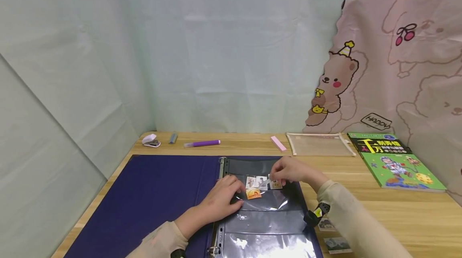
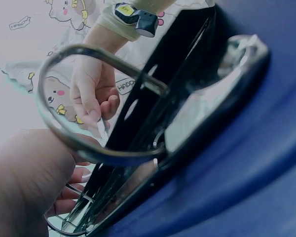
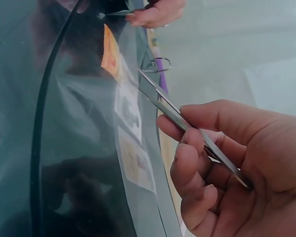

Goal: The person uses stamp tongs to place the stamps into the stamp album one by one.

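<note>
Tweezers [image 3: 172, 114] are clamped by the right hand [image 1: 289, 169] over stamps [image 1: 260, 179]; the binder page [image 1: 263, 222] is touched by the left hand [image 1: 221, 198], grip apart.

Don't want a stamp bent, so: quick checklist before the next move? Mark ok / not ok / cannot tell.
1. Binder cover lying open: ok.
2. Tweezers held in right hand: ok.
3. Left hand at the pocket page: ok.
4. Orange stamp in line with the other stamps: not ok, it sits below their row in the head view.
5. Tweezers' tips gripping a stamp: cannot tell; they are near the stamps, contact unclear.
</note>
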Motion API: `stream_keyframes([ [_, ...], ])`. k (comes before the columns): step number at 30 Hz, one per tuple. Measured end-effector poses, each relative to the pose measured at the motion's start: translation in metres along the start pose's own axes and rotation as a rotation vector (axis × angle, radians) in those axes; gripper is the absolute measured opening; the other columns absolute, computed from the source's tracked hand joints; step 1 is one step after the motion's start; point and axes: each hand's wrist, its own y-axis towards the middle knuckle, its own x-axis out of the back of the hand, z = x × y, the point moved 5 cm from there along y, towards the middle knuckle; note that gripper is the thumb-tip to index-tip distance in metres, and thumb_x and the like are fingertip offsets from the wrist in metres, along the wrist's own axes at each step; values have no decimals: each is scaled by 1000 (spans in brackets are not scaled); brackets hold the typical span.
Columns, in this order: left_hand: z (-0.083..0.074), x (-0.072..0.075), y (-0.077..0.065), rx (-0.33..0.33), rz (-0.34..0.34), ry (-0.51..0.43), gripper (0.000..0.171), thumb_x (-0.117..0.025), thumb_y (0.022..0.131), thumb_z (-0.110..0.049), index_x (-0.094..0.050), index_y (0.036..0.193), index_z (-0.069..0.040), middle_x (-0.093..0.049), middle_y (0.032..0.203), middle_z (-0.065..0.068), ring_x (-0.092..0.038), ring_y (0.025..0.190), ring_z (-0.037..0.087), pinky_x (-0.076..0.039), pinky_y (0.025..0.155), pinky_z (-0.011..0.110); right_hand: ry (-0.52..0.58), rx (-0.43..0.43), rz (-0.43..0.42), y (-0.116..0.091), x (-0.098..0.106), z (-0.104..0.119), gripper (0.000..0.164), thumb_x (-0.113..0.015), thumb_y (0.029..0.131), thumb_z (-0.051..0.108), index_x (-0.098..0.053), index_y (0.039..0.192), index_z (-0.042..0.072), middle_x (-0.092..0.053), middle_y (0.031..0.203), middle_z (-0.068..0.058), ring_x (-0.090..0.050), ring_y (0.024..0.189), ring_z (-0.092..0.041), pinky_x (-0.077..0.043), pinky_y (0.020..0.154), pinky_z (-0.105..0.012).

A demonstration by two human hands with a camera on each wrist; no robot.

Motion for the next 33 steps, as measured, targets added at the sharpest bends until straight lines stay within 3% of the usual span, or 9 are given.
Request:
stream_keyframes([
  [10, 1, 0, 0, -10, -3, 4, 21, -67, 76, -28, -57, 93, -20, -48, 85, -10, -42, 83, 6, -37, 78, 27, -7, -17, 22, -2, -4, 1, 13, -61, 81, 15, -69, 80, 5, -54, 56, 2, -50, 48, -10, -34, 42, -20],
  [20, 0, -2, -1, -5, -2, -11, 21, -67, 76, -28, -57, 93, -21, -48, 85, -9, -42, 83, 6, -36, 79, 28, 1, -11, 51, -2, -8, 3, 13, -59, 80, 11, -67, 81, 1, -52, 55, 1, -48, 47, -7, -32, 41, -19],
  [33, 0, -1, -1, -5, -2, -10, 21, -67, 76, -28, -57, 94, -21, -49, 86, -9, -41, 84, 6, -37, 78, 28, 21, 6, 22, -6, 0, 1, 16, -60, 82, 15, -68, 85, 2, -55, 60, -3, -50, 49, -10, -36, 42, -21],
])
